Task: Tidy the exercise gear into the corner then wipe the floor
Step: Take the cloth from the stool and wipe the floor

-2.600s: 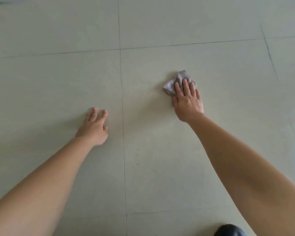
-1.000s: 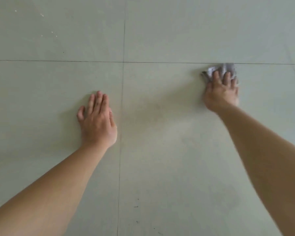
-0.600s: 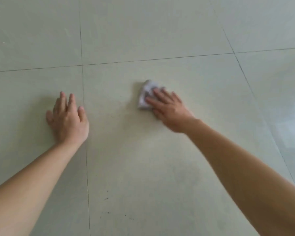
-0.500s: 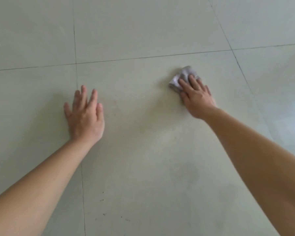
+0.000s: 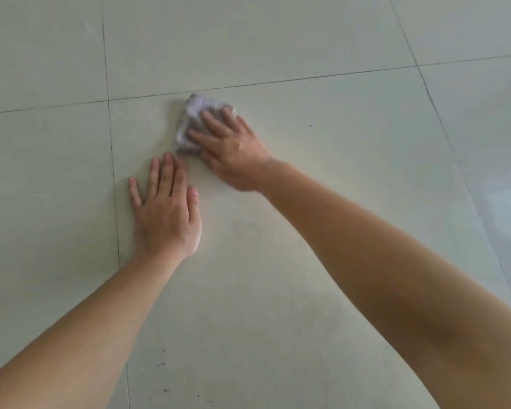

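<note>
Your right hand (image 5: 233,152) had swept the cloth (image 5: 193,113) leftward across the floor (image 5: 307,290) — it lay just beyond your left hand (image 5: 165,211), braced flat, fingers (image 5: 169,175) straight. Right fingers pressed flat on the cloth, curled round nothing. Wiping was underway. Exercise gear was out of frame; cloth edges blurred.

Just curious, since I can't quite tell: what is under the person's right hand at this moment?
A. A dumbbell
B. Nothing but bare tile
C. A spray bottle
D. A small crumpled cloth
D: the right hand presses with straight fingers on a small grey cloth lying on the tiled floor, while the left hand lies flat on the floor itself.
</note>
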`<action>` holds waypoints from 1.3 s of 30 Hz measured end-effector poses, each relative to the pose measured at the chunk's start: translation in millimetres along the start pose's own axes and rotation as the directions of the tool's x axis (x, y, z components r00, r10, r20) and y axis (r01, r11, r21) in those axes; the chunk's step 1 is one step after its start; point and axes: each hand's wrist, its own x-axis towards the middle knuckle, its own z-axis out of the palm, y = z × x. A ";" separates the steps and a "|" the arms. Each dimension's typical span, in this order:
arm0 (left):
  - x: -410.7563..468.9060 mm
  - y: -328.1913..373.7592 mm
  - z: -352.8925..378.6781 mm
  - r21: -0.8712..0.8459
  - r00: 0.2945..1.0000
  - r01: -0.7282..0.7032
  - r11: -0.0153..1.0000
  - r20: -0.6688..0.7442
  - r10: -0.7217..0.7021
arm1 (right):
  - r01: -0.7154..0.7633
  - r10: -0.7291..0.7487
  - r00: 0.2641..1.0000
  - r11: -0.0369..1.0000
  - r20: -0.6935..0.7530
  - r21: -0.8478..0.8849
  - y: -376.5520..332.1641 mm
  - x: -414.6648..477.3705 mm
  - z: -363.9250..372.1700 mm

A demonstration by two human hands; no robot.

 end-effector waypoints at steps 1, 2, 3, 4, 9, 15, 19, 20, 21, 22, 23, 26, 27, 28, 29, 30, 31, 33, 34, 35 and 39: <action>-0.1 -0.1 -0.1 -0.015 1.000 -0.004 1.000 -0.014 0.004 | 0.067 -0.066 0.998 0.998 0.014 -0.006 -1.1 -13.4 5.5; -0.8 -0.3 -0.3 -0.030 1.000 -0.016 0.999 -0.023 0.015 | 0.082 -0.082 0.997 0.997 0.009 0.001 7.2 -28.2 7.5; -1.7 -0.4 -0.4 -0.041 0.999 -0.028 0.999 -0.026 0.027 | 0.042 -0.042 0.999 0.999 -0.018 0.022 22.4 -43.9 6.7; -2.0 -0.6 -0.9 -0.047 0.999 -0.034 0.998 -0.024 0.032 | -0.039 0.041 0.998 0.998 -0.054 0.041 42.0 -60.0 3.6; -1.1 -2.4 -11.3 -0.087 0.996 -0.040 0.995 0.080 0.047 | -0.593 0.602 0.795 0.797 -0.073 0.114 117.1 -146.5 -11.7; -46.9 -25.9 -20.9 -0.090 0.997 -0.045 0.995 0.050 0.050 | -0.525 0.535 0.842 0.842 -0.064 0.128 5.3 -179.3 22.9; -80.3 -35.3 -16.9 -0.113 0.998 -0.049 0.992 0.028 0.052 | -0.083 0.082 0.996 0.995 0.021 0.047 -79.4 -212.3 60.8; -86.0 -35.1 -18.0 -0.123 0.998 -0.050 0.991 0.030 0.054 | 0.037 -0.039 0.998 0.999 0.058 0.024 -82.1 -223.2 65.3; -91.5 -33.9 -20.0 -0.129 0.998 -0.050 0.990 0.040 0.055 | 0.121 -0.121 0.990 0.993 0.077 0.009 -75.0 -232.1 66.1; -96.6 -31.4 -22.6 -0.127 0.996 -0.060 0.990 0.054 0.067 | 0.136 -0.135 0.988 0.991 0.074 -0.003 -61.2 -238.3 63.9; -101.9 -28.3 -24.8 -0.121 0.993 -0.082 0.989 0.074 0.091 | 0.077 -0.076 0.995 0.997 0.057 -0.004 -45.2 -244.1 58.8; -116.3 -15.7 -26.0 -0.108 0.972 -0.176 0.978 0.140 0.190 | -0.341 0.341 0.939 0.940 -0.034 0.022 10.3 -262.9 36.8; -119.7 -10.8 -25.2 -0.102 0.966 -0.191 0.976 0.157 0.206 | -0.457 0.458 0.888 0.889 -0.049 0.025 24.3 -269.2 30.8; -122.4 -6.3 -24.0 -0.091 0.962 -0.194 0.977 0.178 0.207 | -0.546 0.547 0.835 0.837 -0.051 0.035 31.2 -273.8 27.1; -124.6 -2.8 -22.7 -0.075 0.959 -0.191 0.979 0.201 0.202 | -0.613 0.616 0.786 0.788 -0.049 0.058 30.1 -275.4 26.8; -126.2 -0.3 -21.8 -0.062 0.956 -0.185 0.981 0.219 0.194 | -0.663 0.668 0.743 0.743 -0.044 0.090 21.2 -275.5 28.9; -128.0 1.0 -21.6 -0.052 0.955 -0.178 0.983 0.231 0.185 | -0.692 0.700 0.714 0.712 -0.039 0.119 6.9 -275.8 35.2; -128.6 1.1 -22.8 -0.037 0.956 -0.176 0.984 0.233 0.180 | -0.651 0.664 0.745 0.743 -0.056 0.155 -34.9 -281.9 55.3; -128.5 0.6 -23.5 -0.036 0.957 -0.180 0.983 0.226 0.184 | -0.582 0.597 0.798 0.798 -0.078 0.157 -59.9 -289.9 67.0; -128.4 0.7 -24.1 -0.039 0.959 -0.184 0.982 0.212 0.188 | -0.489 0.503 0.859 0.862 -0.095 0.136 -84.0 -300.9 78.9; -131.5 8.1 -21.2 -0.048 0.972 -0.167 0.985 0.159 0.173 | -0.104 0.104 0.995 0.994 -0.003 0.021 -111.5 -341.9 98.4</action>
